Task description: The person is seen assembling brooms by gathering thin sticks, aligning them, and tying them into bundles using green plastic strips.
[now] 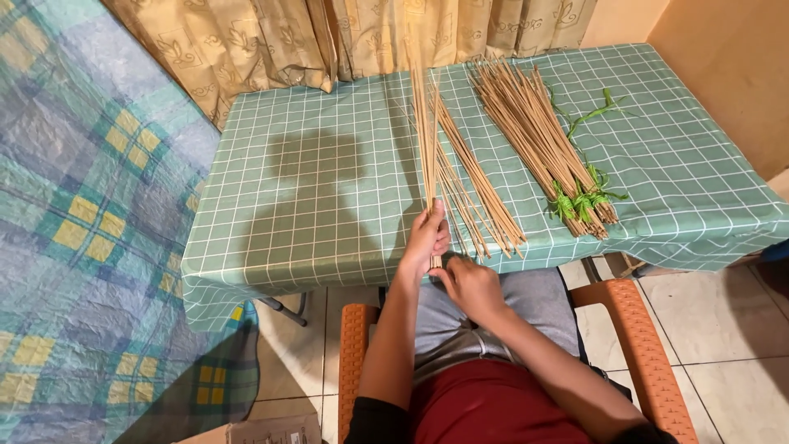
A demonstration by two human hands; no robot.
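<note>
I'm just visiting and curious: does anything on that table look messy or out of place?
Mostly tidy. The tied bundles lie neatly at the right, but the loose sticks beside them fan out unevenly, their ends poking past the table edge. A stray green strip lies by the bundles.

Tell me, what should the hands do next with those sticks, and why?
Probably the right hand should pinch the bundle's lower end, because the left hand already grips the upright sticks while the right one only touches their tips, and the tied bundles nearby have green ties.
</note>
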